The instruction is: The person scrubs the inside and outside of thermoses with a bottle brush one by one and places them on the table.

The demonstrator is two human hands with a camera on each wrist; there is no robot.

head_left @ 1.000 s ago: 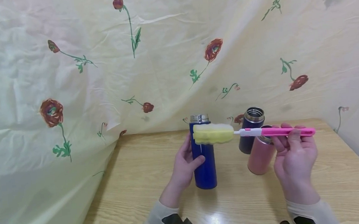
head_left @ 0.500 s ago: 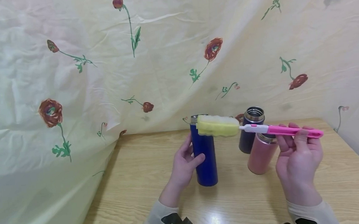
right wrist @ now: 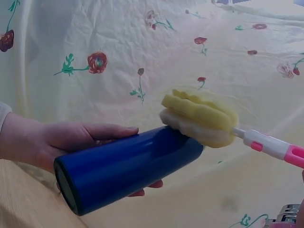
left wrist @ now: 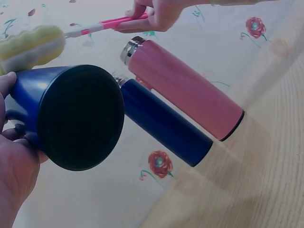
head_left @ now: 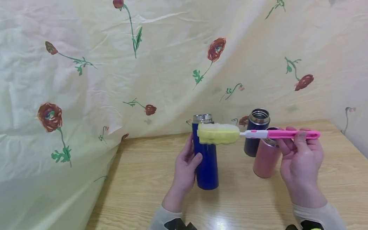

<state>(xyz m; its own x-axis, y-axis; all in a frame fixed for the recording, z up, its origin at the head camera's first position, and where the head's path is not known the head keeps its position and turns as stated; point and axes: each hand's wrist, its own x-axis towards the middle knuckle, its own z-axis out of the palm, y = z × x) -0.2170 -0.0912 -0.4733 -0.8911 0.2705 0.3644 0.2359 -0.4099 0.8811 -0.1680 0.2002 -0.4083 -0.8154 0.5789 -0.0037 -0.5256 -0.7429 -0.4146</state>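
My left hand (head_left: 184, 167) grips a blue thermos bottle (head_left: 207, 170) round its side, thumb toward me; its steel neck is uncapped. In the left wrist view the bottle's dark base (left wrist: 80, 118) faces the camera, lifted off the table. My right hand (head_left: 302, 160) pinches the pink handle of a bottle brush (head_left: 286, 134), held level. Its yellow and white sponge head (right wrist: 199, 118) lies against the outside of the blue bottle near the top, overlapping it in the head view.
A pink thermos bottle (head_left: 266, 161) stands uncapped on the wooden table (head_left: 137, 174), left of my right hand. Just behind it is a dark blue thermos bottle (head_left: 255, 142), also uncapped. A flowered cloth (head_left: 168, 59) hangs behind and along the left side.
The brush shifts right and up, then back left and slightly down along the blue bottle's upper side. The blue bottle leans briefly and comes back, ending slightly to the left. Both grips stay.
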